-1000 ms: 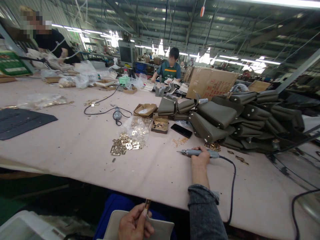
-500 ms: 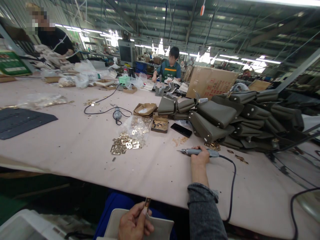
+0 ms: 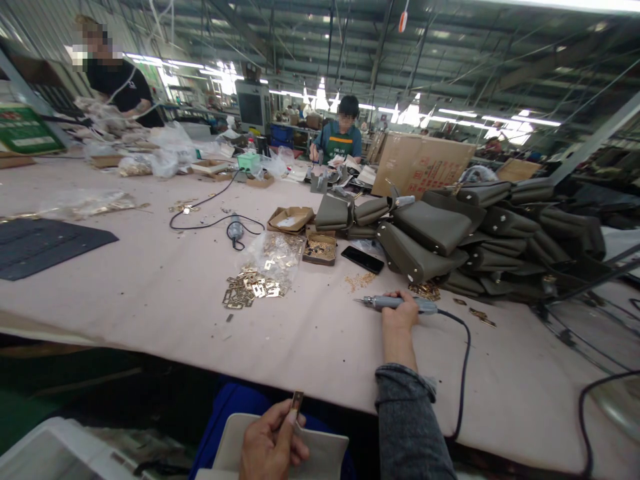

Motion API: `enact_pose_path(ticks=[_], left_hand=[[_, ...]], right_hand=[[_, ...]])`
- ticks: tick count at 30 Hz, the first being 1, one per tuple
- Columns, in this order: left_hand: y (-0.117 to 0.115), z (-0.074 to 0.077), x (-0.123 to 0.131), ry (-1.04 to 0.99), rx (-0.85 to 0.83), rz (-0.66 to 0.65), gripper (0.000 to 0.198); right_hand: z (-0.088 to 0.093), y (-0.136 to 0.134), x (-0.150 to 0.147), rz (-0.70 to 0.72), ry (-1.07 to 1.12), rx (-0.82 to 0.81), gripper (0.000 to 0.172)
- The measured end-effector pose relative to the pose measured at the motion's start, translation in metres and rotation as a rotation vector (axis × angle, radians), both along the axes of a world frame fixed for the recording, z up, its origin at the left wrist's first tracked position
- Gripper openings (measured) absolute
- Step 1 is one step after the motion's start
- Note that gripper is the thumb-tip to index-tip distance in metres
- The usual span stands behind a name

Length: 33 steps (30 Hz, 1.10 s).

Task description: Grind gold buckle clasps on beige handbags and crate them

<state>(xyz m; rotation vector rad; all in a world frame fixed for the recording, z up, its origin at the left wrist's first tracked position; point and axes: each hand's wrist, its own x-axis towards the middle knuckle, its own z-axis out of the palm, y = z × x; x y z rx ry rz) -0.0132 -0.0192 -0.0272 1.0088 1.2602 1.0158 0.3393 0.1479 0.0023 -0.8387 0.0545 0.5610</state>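
My right hand (image 3: 401,312) is wrapped round a grey corded electric screwdriver (image 3: 383,303), held low over the table with its thin tip to the left. Below the table's front edge, my left hand (image 3: 273,440) pinches a small gold-coloured metal plate (image 3: 297,400) between thumb and fingers. A light beige panel (image 3: 323,450) lies over my lap under that hand; whether the fingers also grip it I cannot tell. Tiny gold screws (image 3: 363,281) are scattered just beyond the screwdriver tip. Several flat gold metal frames (image 3: 255,288) spill from a clear plastic bag (image 3: 277,250) farther left.
Dark olive bags (image 3: 435,227) are heaped at the right behind my hand. A black phone (image 3: 363,260) lies near a small box of screws (image 3: 320,249). Another screwdriver (image 3: 235,229) rests mid-table. Two people work beyond, and a white bin (image 3: 50,447) stands lower left.
My left hand has shifted very slightly right and up with the metal plate. My right hand keeps the screwdriver in nearly the same place. The person at far left has moved a little right.
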Motion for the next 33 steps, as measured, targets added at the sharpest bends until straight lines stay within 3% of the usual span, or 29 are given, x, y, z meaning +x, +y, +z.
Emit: enact_pose_path(ticks=[5, 10, 15, 20, 26, 33], left_hand=[[0.004, 0.005, -0.006, -0.011, -0.014, -0.084, 0.054], [0.003, 0.015, -0.010, -0.017, 0.010, -0.170, 0.043], [-0.001, 0.017, -0.010, -0.056, -0.017, -0.187, 0.032], [-0.002, 0.019, -0.012, -0.117, -0.058, -0.171, 0.025], [-0.003, 0.022, -0.015, -0.119, -0.080, -0.182, 0.026], [-0.003, 0.022, -0.016, -0.117, -0.061, -0.185, 0.025]], right_hand=[[0.021, -0.018, -0.010, 0.057, 0.052, 0.057, 0.022], [0.048, -0.062, -0.039, 0.140, 0.029, 0.089, 0.020], [0.064, -0.119, -0.099, 0.308, -0.059, 0.169, 0.012], [0.068, -0.163, -0.171, 0.413, -0.096, 0.129, 0.018], [0.065, -0.175, -0.223, 0.410, -0.254, 0.100, 0.019], [0.066, -0.177, -0.242, 0.400, -0.387, 0.093, 0.016]])
